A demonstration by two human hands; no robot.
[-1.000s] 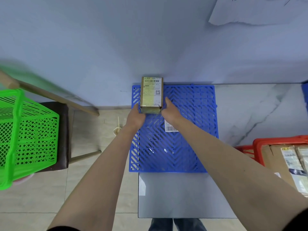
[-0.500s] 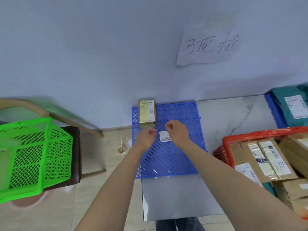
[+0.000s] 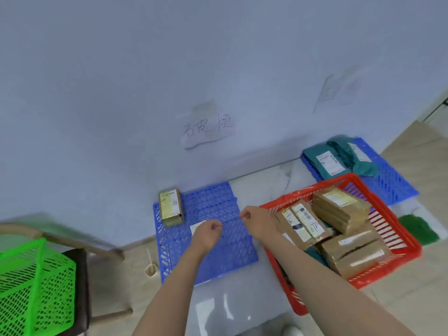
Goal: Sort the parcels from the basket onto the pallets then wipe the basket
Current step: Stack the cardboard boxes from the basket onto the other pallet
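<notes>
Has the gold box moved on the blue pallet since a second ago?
No. The gold box sits in the same far-left corner of the blue pallet; only the camera shifted, and both hands let go.

Single head-worn wide-angle view, high up, looking forward and down at a pale wall and the floor below it. Tilted, so the floor's far edge climbs to the right. Centred on a blue slatted plastic pallet (image 3: 208,229) at that edge, both forearms reaching in from below. Cut off at left: a green plastic lattice basket (image 3: 34,287). Blurred throughout.
</notes>
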